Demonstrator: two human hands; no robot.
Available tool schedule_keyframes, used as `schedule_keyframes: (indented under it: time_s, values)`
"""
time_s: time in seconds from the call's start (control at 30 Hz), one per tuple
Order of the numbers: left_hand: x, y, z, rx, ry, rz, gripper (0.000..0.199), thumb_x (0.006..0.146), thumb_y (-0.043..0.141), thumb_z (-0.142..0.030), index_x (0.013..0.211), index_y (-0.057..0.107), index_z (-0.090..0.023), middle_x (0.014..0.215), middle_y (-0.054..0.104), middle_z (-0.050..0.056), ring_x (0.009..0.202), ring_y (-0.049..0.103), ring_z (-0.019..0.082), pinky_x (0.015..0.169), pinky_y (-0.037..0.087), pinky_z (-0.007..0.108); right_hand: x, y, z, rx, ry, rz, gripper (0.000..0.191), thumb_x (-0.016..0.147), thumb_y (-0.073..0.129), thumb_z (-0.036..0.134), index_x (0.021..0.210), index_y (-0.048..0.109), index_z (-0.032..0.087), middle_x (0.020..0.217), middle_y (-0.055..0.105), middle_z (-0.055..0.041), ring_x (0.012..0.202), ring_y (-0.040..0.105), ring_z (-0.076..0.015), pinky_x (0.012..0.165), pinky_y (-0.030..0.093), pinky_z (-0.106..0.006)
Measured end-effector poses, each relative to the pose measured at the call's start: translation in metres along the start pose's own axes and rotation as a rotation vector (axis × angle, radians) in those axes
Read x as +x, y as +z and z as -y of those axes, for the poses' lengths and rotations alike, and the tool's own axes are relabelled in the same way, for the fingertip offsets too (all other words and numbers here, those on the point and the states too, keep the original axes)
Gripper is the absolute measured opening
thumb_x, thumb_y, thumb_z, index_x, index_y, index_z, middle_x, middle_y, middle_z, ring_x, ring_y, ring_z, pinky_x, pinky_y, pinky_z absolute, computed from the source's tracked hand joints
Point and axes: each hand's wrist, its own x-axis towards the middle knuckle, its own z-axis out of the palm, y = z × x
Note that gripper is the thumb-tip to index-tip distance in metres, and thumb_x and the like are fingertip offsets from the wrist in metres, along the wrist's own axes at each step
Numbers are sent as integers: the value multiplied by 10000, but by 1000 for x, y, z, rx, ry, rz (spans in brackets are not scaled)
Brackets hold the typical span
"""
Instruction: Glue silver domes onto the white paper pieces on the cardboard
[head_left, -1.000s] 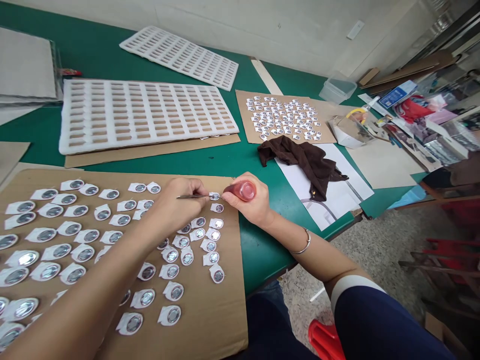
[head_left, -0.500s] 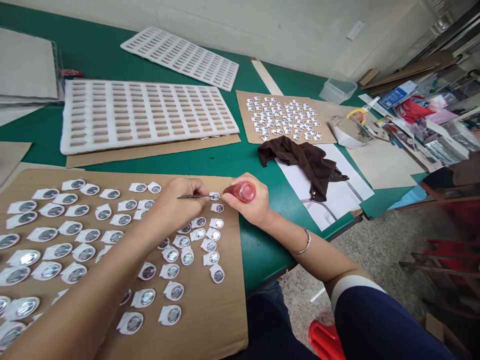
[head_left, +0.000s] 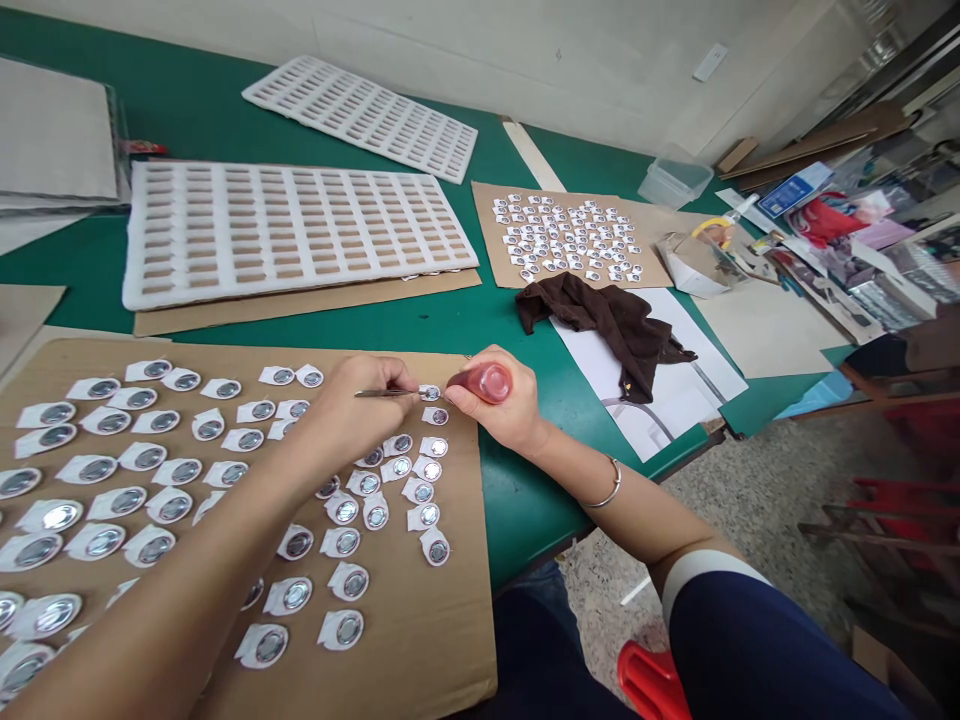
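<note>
My left hand is closed on thin metal tweezers, near the cardboard's far right corner. The tips reach a small white piece with a shiny round disc. Just right of that piece, my right hand is wrapped round a bottle of reddish liquid, its base facing me and its nozzle end pointing left, hidden by the fingers. Several similar white pieces with silver discs lie in loose rows on the brown cardboard.
White slotted foam trays lie behind on the green table. At the right are a second cardboard with small pieces, a dark brown cloth, a clear plastic box and clutter. A red stool stands below.
</note>
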Motion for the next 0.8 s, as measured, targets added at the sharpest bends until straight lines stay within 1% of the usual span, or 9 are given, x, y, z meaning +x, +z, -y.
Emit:
schedule_keyframes:
  time_s: [0.17,0.3,0.43,0.53,0.6,0.8]
  values:
    - [0,0,-1,-1,-20,-2,142,662,618,-336,692,646,-200,601,627,21,532,537,166,465,373,267,0,0,0,2,17,2,239,741,760,390,799,591,231,795,645,-4,723,617,-150,695,535,-325]
    - [0,0,-1,3,-25,-1,143,655,619,-340,692,644,-204,608,628,16,547,546,166,468,377,261,0,0,0,-6,23,0,235,739,760,388,794,593,233,793,648,-5,720,616,-153,689,536,-326]
    - [0,0,-2,8,-9,-8,135,659,616,-331,690,642,-202,614,631,13,549,542,159,472,375,257,1,0,0,19,8,-3,222,735,770,355,794,596,230,787,645,4,715,613,-143,684,531,-310]
    - [-1,-1,-3,9,-22,-3,139,668,621,-339,700,646,-206,600,627,9,525,524,154,462,364,262,1,0,-1,46,-4,-4,215,732,777,324,806,599,229,789,645,10,710,609,-135,680,527,-299]
    - [-1,-1,-2,10,-28,-6,144,669,629,-345,703,650,-207,593,626,13,503,508,152,454,353,270,1,0,-1,40,2,0,217,732,776,333,806,600,229,794,645,9,716,610,-139,685,528,-303]
    - [1,0,1,0,8,-24,132,655,646,-335,685,656,-207,604,629,32,517,523,170,465,366,297,0,1,-1,32,10,4,217,740,768,350,795,598,227,794,646,6,719,612,-142,693,526,-307]
